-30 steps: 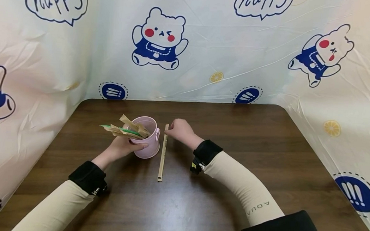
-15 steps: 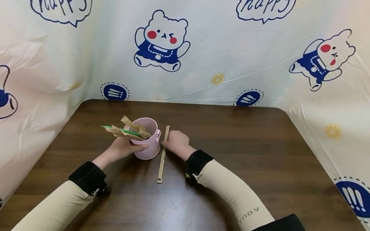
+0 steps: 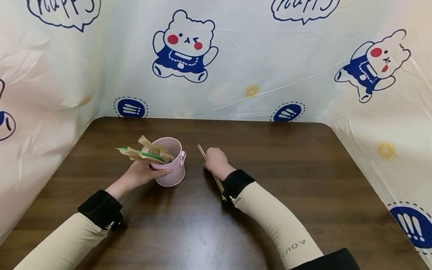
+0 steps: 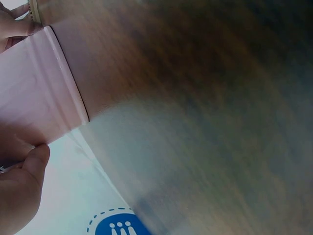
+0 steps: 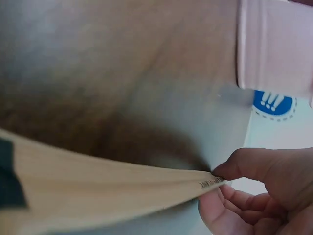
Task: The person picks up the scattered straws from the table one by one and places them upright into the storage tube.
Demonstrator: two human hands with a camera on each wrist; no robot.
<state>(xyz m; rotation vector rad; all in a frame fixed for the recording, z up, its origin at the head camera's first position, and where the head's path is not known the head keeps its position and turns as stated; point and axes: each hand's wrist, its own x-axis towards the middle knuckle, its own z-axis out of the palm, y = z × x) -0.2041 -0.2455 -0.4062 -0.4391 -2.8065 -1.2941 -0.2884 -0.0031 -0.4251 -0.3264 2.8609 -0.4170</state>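
A small pink bucket [image 3: 174, 174] stands upright left of the table's middle. My left hand [image 3: 136, 177] holds its near left side, the thumb lying across the front below the rim. Crumpled brown paper strips [image 3: 160, 151] and a green strip [image 3: 146, 153] stick out over the bucket's left rim. To the right of the bucket, my right hand [image 3: 217, 163] pinches a long, narrow brown paper packet [image 5: 107, 188] near its middle. Small print shows by the fingertips in the right wrist view, and a dark patch at the packet's near end. What the packet contains is hidden.
The dark wooden table [image 3: 274, 155] has rounded far corners. Behind it and at both sides hangs a pale curtain [image 3: 243, 50] printed with bears and blue badges. Wrist cameras sit on black cuffs [image 3: 101, 209] at both arms.
My right hand has slid from the packet's far end to its middle and taken hold of it. The packet has moved right and slants now. My left hand and the bucket have stayed put.
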